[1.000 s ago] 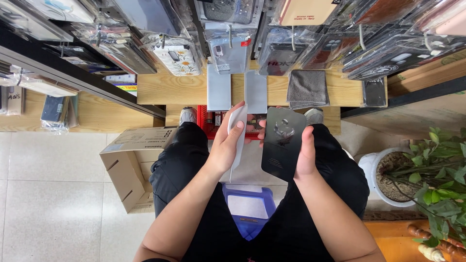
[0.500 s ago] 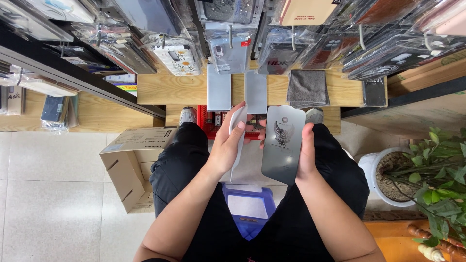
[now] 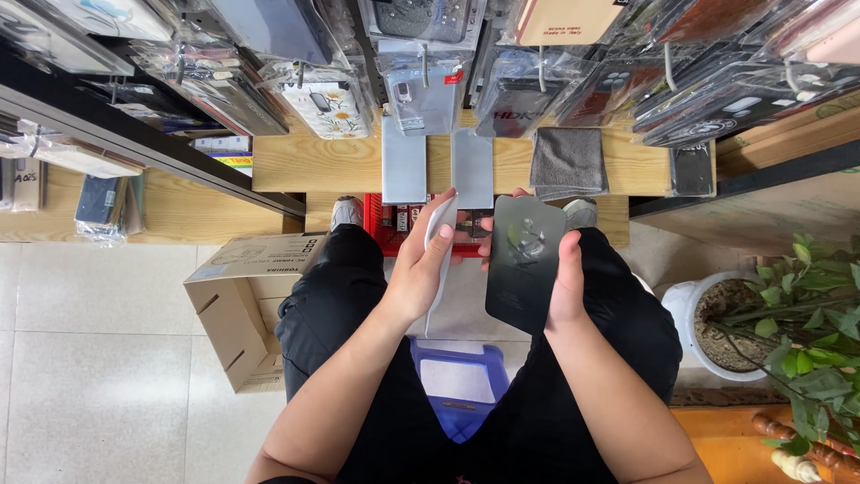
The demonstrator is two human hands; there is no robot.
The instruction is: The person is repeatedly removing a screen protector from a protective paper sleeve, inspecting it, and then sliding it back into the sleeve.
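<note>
The right hand (image 3: 566,285) hides the dark panel's (image 3: 524,262) right edge, fingers pinching it. Its long axis runs away from the person, upright. The left hand (image 3: 421,269) fingers curl round a white film (image 3: 439,237).

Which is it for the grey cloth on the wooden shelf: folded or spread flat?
Cannot tell for certain. The grey cloth lies flat as a neat rectangle on the wooden shelf; no fold line shows.

Dark panel and white strip, held over my lap

I held the glossy dark panel (image 3: 524,264) upright, thumb along its right edge; the thin white strip (image 3: 439,246) ran lengthwise through my other fingers, just beside it.
</note>
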